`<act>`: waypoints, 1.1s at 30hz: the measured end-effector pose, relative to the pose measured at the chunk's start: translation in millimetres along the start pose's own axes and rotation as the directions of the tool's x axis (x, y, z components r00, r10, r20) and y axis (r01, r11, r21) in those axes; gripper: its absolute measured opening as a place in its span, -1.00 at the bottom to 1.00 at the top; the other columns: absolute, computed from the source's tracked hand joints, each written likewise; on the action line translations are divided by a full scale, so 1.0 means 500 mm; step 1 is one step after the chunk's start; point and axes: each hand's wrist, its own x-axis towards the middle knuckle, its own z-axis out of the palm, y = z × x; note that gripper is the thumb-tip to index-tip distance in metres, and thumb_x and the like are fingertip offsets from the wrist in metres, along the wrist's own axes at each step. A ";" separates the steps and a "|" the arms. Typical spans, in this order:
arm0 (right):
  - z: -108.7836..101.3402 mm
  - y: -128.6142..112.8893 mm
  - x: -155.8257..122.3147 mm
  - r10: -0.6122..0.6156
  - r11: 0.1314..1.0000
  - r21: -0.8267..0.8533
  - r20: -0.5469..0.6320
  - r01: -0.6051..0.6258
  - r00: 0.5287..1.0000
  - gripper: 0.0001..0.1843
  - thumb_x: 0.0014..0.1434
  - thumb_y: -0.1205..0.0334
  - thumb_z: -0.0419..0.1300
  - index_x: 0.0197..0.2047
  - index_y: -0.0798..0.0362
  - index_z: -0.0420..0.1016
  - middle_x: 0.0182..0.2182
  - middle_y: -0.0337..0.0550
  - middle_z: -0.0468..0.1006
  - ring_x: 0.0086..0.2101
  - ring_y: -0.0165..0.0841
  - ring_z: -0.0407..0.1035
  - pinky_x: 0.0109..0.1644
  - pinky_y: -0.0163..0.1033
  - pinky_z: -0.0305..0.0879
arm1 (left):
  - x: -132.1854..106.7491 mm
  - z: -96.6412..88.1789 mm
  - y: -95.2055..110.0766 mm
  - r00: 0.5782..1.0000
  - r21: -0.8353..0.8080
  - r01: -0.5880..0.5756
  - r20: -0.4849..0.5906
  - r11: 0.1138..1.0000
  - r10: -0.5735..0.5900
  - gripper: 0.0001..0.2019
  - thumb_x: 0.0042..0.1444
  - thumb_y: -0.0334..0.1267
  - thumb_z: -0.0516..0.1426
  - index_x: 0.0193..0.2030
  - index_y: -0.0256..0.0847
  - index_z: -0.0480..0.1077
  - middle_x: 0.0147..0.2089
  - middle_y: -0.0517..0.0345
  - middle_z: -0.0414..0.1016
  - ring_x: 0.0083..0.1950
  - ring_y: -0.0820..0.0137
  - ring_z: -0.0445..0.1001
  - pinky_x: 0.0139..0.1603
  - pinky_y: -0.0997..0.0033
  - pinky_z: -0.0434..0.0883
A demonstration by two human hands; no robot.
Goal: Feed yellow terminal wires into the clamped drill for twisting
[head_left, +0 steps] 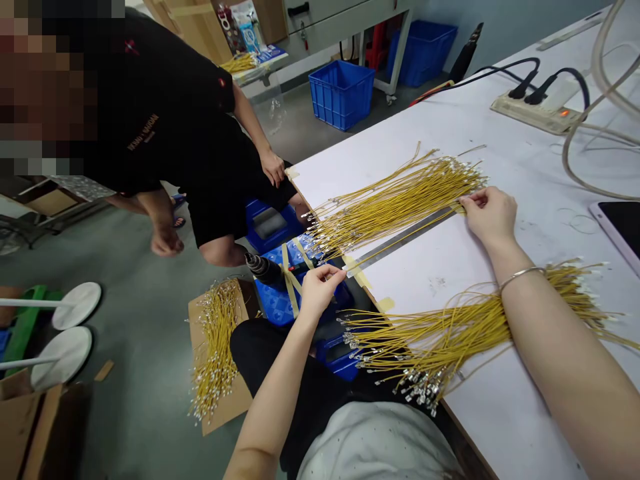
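The left hand (320, 291) was clenched in a pinch on a thin yellow wire (373, 252), right by the near end of a steel ruler (415, 230) lying flat on the white surface (380, 133). The right hand (490, 217) was pinching too, at the far end of the ruler, and the wire seemed to run along the ruler between both hands — hard to tell exactly at the fingertips. A metal bangle (520, 273) sat on the right wrist.

A big bundle of yellow wires with metal terminals (395, 203) lay just beyond the ruler, left of the right hand. Another bundle (435, 340) lay under the right forearm, past the left hand. Below and left of the left hand, more wires sat on a cardboard sheet (215, 347) on the floor, and a dark drill (263, 270) was just beside that hand. A co-worker in black (175, 133) stood beyond it, one hand (273, 167) on their own leg.
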 end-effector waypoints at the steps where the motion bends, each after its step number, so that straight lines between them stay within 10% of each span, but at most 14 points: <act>1: 0.000 0.000 0.000 0.004 1.000 0.000 -0.002 -0.004 1.000 -0.85 0.08 0.29 0.30 -0.41 0.09 0.38 -0.47 -0.22 0.37 -0.43 -0.42 0.17 -0.11 -0.23 0.18 | 0.000 0.000 0.001 1.000 -0.011 0.004 0.004 1.000 -0.004 -0.69 -0.05 0.00 0.23 -0.52 -0.24 0.49 -0.62 0.27 0.26 -0.52 0.49 0.14 -0.45 0.43 0.09; 33: 0.000 -0.002 -0.004 0.035 0.999 -0.004 -0.003 -0.035 0.999 -0.88 0.10 0.28 0.30 -0.37 0.11 0.43 -0.43 -0.16 0.42 -0.39 -0.42 0.19 -0.09 -0.23 0.18 | 0.006 0.005 0.006 0.999 -0.053 0.028 0.027 0.998 -0.026 -0.66 -0.07 0.00 0.26 -0.59 -0.24 0.41 -0.58 0.21 0.29 -0.50 0.49 0.14 -0.46 0.43 0.07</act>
